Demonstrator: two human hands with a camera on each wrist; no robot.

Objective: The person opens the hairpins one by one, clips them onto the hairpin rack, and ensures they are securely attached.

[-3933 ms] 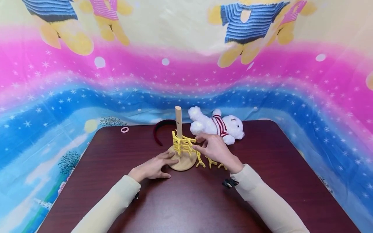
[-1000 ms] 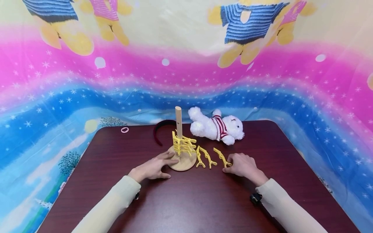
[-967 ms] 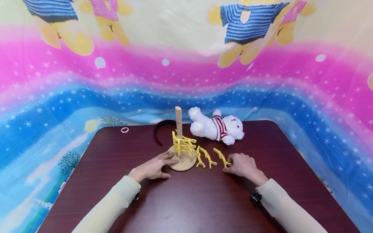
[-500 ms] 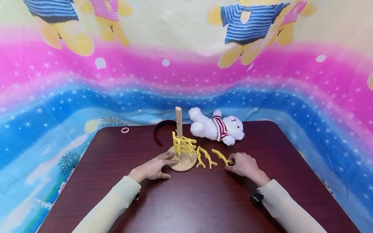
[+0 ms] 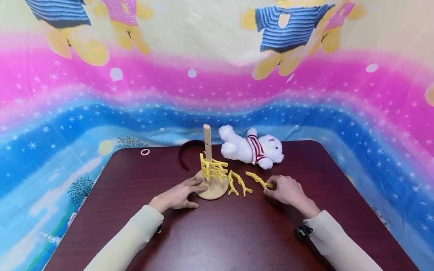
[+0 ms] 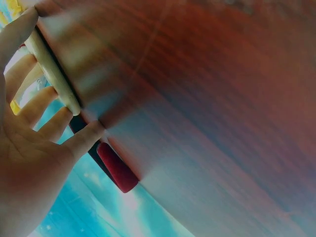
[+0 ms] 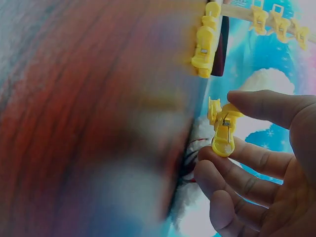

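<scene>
My right hand [image 5: 286,190] pinches the handle end of a yellow hair clip [image 5: 258,180], right of the stand. In the right wrist view, thumb and a fingertip press the two handles of that clip [image 7: 224,129], just above the table. Spread out, my left hand [image 5: 178,194] lies with its fingers on the round wooden base [image 5: 217,192] of a stand. Several yellow hair clips [image 5: 214,170] are clamped in a row on the stand's upright wooden post [image 5: 208,141]. Two more, a left clip [image 5: 232,183] and a right clip [image 5: 243,184], lie on the table between post and right hand.
A white teddy bear [image 5: 240,148] in a red-striped top lies at the back of the dark wooden table [image 5: 217,233]. Behind the stand is a dark red headband [image 5: 184,157]. A small pink ring [image 5: 145,151] lies near the back left edge.
My right hand went from the stand to the rightmost loose clip and took hold of it. Since then that clip has turned, its handle end swinging up and right. My left hand stayed put.
</scene>
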